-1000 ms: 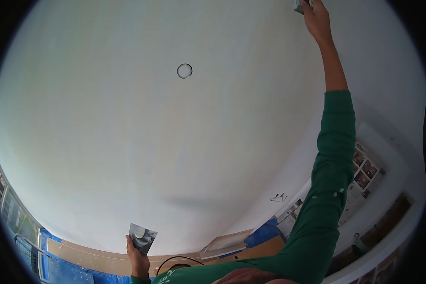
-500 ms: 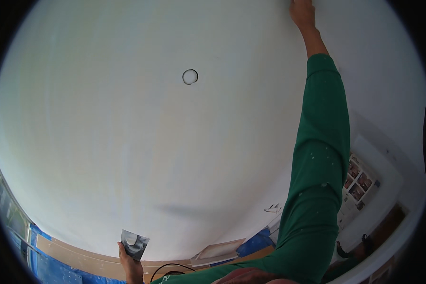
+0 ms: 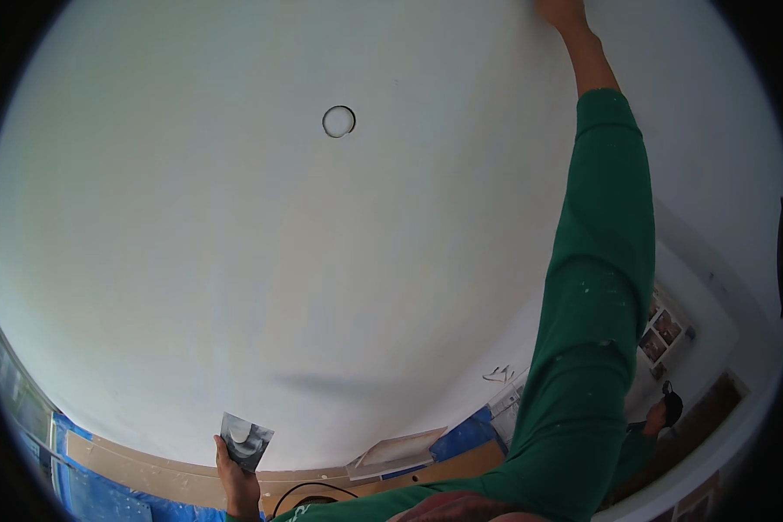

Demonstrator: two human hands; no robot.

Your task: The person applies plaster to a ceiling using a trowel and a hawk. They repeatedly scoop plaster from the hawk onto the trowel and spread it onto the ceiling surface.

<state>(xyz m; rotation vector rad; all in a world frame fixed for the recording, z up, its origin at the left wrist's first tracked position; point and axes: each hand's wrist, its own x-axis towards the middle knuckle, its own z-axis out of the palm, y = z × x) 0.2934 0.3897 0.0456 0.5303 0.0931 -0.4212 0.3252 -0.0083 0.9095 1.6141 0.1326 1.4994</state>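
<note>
My left hand (image 3: 237, 477) grips a square grey metal plate (image 3: 249, 449) at the lower left, thumb over its edge. A pale dab that looks like filler (image 3: 240, 430) lies on the plate's face. My right arm, in a speckled green sleeve (image 3: 596, 287), reaches far up along a broad white surface (image 3: 235, 244). At the top edge my right hand (image 3: 562, 12) is partly cut off beside that surface. Its fingers and anything in them are out of sight. A round cut with a dark rim (image 3: 339, 122) shows in the white surface, left of my right forearm.
Another person in a dark cap (image 3: 672, 407) is at the lower right, near a brown opening (image 3: 696, 439). Picture sheets (image 3: 661, 337) hang on the wall there. Blue sheeting (image 3: 104, 491) and brown board (image 3: 139, 465) run along the bottom. A black cable (image 3: 317, 485) curves near my left arm.
My right arm has shifted slightly right, its hand further past the top edge. The round cut sits higher and more left in view. The other person has come into clearer view.
</note>
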